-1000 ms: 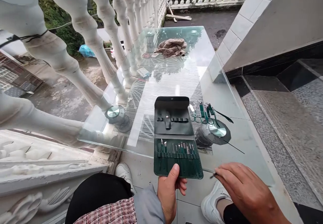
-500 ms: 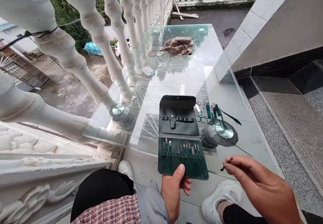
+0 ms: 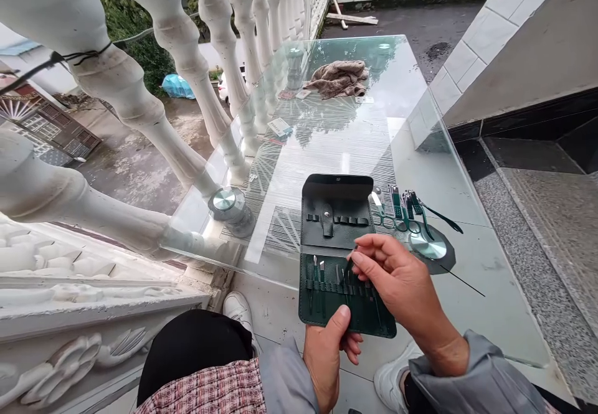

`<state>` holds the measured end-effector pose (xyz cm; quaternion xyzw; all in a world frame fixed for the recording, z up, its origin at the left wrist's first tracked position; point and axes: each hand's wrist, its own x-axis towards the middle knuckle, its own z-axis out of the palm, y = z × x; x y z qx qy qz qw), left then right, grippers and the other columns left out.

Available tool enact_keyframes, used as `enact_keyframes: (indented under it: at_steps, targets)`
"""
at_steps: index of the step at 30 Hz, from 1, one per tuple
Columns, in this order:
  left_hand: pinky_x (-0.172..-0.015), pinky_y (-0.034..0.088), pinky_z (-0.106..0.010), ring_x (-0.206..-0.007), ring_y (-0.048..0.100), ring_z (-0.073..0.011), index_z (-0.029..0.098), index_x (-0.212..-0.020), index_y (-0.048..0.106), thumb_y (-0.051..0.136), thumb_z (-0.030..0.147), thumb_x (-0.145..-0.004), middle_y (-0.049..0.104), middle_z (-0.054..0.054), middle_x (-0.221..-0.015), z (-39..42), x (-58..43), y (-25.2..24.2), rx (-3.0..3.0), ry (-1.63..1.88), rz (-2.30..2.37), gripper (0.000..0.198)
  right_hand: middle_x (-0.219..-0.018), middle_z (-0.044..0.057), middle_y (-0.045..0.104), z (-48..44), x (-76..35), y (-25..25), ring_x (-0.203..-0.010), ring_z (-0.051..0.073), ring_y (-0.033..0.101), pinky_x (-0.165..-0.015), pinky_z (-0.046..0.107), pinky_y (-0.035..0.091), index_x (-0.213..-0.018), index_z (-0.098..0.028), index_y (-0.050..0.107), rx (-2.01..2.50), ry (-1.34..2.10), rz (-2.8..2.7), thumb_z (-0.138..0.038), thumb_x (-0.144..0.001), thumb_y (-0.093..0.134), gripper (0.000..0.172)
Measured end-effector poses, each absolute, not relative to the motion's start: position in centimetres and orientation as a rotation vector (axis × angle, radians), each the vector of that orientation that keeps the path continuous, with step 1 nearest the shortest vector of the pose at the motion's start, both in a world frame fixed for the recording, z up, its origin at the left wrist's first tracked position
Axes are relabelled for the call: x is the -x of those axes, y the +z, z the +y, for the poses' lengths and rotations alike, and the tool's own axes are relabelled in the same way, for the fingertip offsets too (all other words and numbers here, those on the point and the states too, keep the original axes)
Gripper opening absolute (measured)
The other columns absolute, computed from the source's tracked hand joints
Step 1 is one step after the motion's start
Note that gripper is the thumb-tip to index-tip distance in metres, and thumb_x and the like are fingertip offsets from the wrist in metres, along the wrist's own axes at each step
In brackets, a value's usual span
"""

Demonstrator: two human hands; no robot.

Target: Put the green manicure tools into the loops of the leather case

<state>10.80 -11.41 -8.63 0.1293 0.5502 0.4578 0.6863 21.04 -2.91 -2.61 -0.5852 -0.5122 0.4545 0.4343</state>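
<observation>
Two hands (image 3: pixel 405 286), one case (image 3: pixel 327 243), one cloth (image 3: pixel 339 79) and two shoes (image 3: pixel 389 381) show.

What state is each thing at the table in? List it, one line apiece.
Case: open, flap up
Left hand: closed on the case's bottom edge
Right hand: fingertips together over the case; grip unclear
Upper loops: empty
Tools: slotted in a row, partly hidden
Clippers: lying on the glass table
Cloth: crumpled

Green and black case (image 3: pixel 317 311), brown cloth (image 3: pixel 340 79)
</observation>
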Motion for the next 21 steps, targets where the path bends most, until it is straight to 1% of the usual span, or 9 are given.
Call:
enact_keyframes:
  at_steps: [10,15,17,21]
  targets:
    - [-0.044,0.034,-0.025,-0.046,0.046,-0.0126,0.012,-0.073,0.061,0.069,0.063,-0.061,0.058,-0.004,-0.053,-11.4,-10.6,-8.2,-0.290,0.990,1.247,0.054,-0.076,0.003,0.065,-1.1,-19.9,-3.4,-0.063,0.015,0.059,-0.057,0.029,0.048,-0.093,-0.019,0.060,1.565,1.126,-1.435,-0.038,-0.076,0.059,0.025]
    - [-0.044,0.034,-0.026,-0.045,0.046,-0.0125,0.013,-0.074,0.061,0.070,0.063,-0.060,0.058,-0.003,-0.053,-11.4,-10.5,-8.1,-0.264,0.982,1.263,0.053,-0.077,0.003,0.066,-0.5,-20.1,-3.3,-0.069,0.016,0.061,-0.064,0.031,0.049,-0.092,-0.020,0.061,1.541,1.146,-1.584,-0.035,-0.077,0.057,0.022]
    - [-0.044,0.035,-0.026,-0.045,0.046,-0.0125,0.013,-0.074,0.061,0.070,0.063,-0.060,0.058,-0.003,-0.053,-11.4,-10.5,-8.1,-0.260,0.984,1.261,0.053,-0.075,0.002,0.066,-0.3,-20.3,-3.0,-0.069,0.016,0.060,-0.065,0.030,0.048,-0.090,-0.020,0.062,1.542,1.105,-1.647,-0.035,-0.077,0.056,0.020]
    - [-0.045,0.036,-0.025,-0.047,0.047,-0.0127,0.013,-0.074,0.061,0.071,0.061,-0.061,0.058,-0.003,-0.053,-11.4,-10.4,-8.1,-0.268,0.983,1.249,0.051,-0.072,0.001,0.064,0.0,-20.3,-2.5,-0.066,0.015,0.057,-0.062,0.028,0.044,-0.079,-0.021,0.062,1.576,0.953,-1.761,-0.034,-0.080,0.052,0.016]
